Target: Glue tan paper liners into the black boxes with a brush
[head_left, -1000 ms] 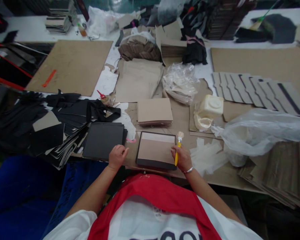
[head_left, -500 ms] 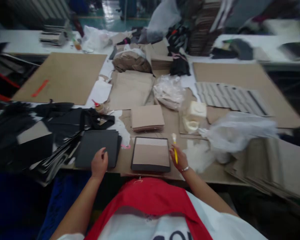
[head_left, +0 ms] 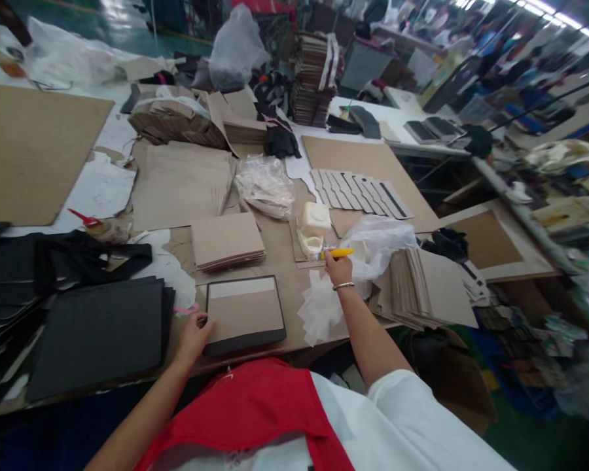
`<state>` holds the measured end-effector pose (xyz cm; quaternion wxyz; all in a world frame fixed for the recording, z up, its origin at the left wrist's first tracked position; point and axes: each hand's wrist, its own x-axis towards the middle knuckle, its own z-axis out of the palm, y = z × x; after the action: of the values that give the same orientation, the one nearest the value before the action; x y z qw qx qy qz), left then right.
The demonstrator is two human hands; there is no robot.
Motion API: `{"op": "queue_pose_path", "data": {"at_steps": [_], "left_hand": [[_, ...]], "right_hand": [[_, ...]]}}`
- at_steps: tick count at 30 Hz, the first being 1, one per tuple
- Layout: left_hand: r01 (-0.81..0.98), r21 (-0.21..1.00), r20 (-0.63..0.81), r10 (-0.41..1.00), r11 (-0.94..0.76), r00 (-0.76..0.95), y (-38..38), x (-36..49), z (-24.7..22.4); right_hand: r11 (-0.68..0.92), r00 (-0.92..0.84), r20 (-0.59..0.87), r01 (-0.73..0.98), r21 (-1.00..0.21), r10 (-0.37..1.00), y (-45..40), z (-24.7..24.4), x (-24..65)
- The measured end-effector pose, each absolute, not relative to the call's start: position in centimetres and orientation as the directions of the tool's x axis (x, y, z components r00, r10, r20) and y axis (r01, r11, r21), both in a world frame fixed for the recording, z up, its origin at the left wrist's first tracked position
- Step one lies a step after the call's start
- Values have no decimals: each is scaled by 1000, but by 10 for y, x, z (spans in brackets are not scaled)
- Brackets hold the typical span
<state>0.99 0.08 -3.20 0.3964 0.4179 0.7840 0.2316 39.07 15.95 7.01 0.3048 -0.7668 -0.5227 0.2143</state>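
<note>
Head view, brush: we have the yellow-handled brush just above the table, its bristle end beside the lower rim of the tub; we cannot tell whether the bristles go inside.
Right hand: our right hand reaches forward, its fingers closed around the brush handle.
Tub: the cut-away cream plastic tub stands on a piece of brown board, just beyond the right hand.
Black-edged panel: the black-edged panel lies flat at the near edge of the table, in front of us; a brown sheet covers most of its face, with a white strip along the far side.
Left hand: our left hand is at the panel's near left corner, fingers loosely bent; we cannot tell whether they grip its edge.
Brown cards: a neat stack of brown cards sits just beyond the panel.
White paper: white paper pieces lie fanned between the panel and our right forearm.
Dark sheets: a stack of dark sheets lies to the left of our left hand.
Plastic bag: a clear plastic bag spreads right of the tub, near a leaning stack of grey boards.
Striped cards: overlapping striped cards lie farther off, beyond the bag.
</note>
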Motion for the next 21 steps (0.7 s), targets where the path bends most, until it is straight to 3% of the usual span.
{"op": "queue_pose_path", "data": {"at_steps": [4,7,10,13,15,17,19,21], "left_hand": [[457,633,-411,771,625,-486,20,16,-15],[503,663,-335,820,555,-464,21,8,7],[645,661,-70,887,385,-457,13,-33,29],[764,443,140,806,468,-575,-3,-105,44],[694,299,91,704,655,-704,-14,-153,49],[594,206,-80,619,777,-782,-22,-189,50],[567,155,-208,588,809,-782,-25,-209,49],[573,121,-226,585,810,-779,-26,-216,50]], "right_hand": [[-261,316,-51,673,-692,947,156,78,371],[-227,237,-90,646,-729,967,145,88,353],[-185,246,-76,459,-869,966,137,89,342],[-115,156,-78,244,-963,985,130,83,332],[-113,36,-108,170,-979,994,121,80,320],[-102,-78,-114,145,-984,990,110,78,303],[-61,-198,-90,151,-987,976,97,74,278],[5,-335,-50,160,-987,941,86,68,249]]}}
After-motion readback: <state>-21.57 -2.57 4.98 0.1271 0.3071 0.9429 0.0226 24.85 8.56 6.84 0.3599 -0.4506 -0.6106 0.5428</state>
